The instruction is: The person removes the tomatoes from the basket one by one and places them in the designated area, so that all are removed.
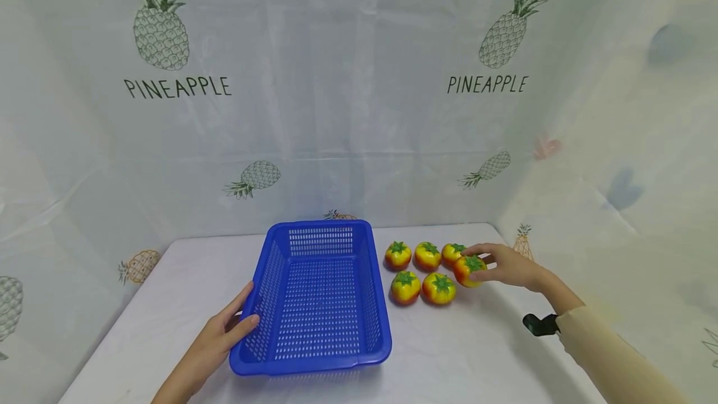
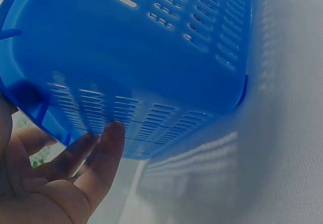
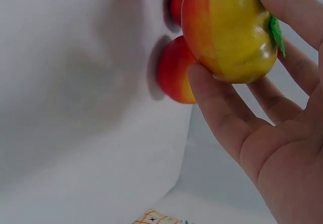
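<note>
A blue plastic basket [image 1: 311, 365] with slotted walls stands on the white table, with nothing inside it. My left hand [image 1: 212, 340] grips its left rim, thumb over the edge; in the left wrist view the fingers [image 2: 108, 151] lie against the outer wall. On the right, my right hand [image 1: 513, 267] holds a yellow-red persimmon [image 1: 464, 272] with a green leafy top between thumb and fingers. In the right wrist view this persimmon [image 3: 229, 32] is raised off the table. Several more persimmons [image 1: 439, 289] sit in two rows between the basket and the right hand.
The white tabletop [image 1: 443, 354] reaches forward to a hanging pale cloth [image 1: 336, 111] printed with pineapples. More cloth hangs at the left and right sides. A black strap piece [image 1: 540, 325] is at the right wrist, by a cream sleeve [image 1: 611, 354].
</note>
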